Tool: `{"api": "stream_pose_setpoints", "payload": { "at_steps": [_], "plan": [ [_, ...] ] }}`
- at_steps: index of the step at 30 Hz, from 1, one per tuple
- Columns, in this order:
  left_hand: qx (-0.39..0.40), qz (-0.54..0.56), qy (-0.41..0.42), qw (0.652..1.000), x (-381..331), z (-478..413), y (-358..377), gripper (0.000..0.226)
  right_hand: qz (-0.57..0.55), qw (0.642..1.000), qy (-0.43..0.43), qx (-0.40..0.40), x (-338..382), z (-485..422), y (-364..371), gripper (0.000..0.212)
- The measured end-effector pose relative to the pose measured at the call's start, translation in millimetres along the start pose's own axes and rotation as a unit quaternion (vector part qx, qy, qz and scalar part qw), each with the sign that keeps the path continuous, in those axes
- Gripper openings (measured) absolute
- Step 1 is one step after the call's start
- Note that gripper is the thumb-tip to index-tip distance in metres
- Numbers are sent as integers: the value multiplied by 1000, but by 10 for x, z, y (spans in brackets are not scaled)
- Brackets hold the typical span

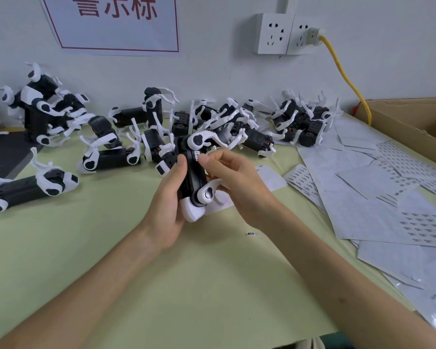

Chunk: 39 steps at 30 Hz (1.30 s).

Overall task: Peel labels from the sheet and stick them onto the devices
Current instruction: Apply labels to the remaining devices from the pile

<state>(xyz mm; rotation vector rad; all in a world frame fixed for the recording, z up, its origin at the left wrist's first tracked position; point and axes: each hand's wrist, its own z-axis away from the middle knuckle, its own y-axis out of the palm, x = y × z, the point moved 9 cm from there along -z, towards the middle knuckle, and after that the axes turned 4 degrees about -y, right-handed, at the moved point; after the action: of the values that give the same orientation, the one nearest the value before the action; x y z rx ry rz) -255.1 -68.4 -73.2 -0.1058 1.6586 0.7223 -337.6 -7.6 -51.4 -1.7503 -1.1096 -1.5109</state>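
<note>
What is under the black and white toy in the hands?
A white sheet lies on the green table beneath the device. The left hand and right hand hide much of it and whatever else lies there.

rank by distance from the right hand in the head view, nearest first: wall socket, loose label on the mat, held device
1. held device: centre, touching the right hand.
2. loose label: on the mat, just below that hand.
3. wall socket: high up, at the back.

Probably a small assembly workshop: many identical black-and-white devices [111, 159] crowd a green bench [111, 235], label sheets [363, 197] pile beside a cardboard box [413, 122], and a printed notice [116, 34] hangs above.
</note>
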Motion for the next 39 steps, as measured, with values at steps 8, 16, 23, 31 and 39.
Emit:
{"api": "stream_pose_setpoints", "payload": {
  "at_steps": [8, 16, 23, 31, 39],
  "plan": [
    [18, -9, -27, 999, 39, 47, 66, 55, -21, 999, -12, 30, -11, -5, 62, 34],
    [34, 38, -30, 998, 13, 91, 98, 45, -58, 997, -14, 58, -36, -8, 79, 37],
    [50, 49, -31, 997, -15, 91, 92, 42, -68, 994, -7, 80, -18, 4, 81, 34],
    [26, 39, -42, 998, 44, 62, 31, 41, -14, 996, -53, 74, 57, 5, 71, 31],
    [14, 59, -50, 997, 34, 41, 6, 42, -14, 996, -28, 80, 36, 13, 80, 23]
  ]
}}
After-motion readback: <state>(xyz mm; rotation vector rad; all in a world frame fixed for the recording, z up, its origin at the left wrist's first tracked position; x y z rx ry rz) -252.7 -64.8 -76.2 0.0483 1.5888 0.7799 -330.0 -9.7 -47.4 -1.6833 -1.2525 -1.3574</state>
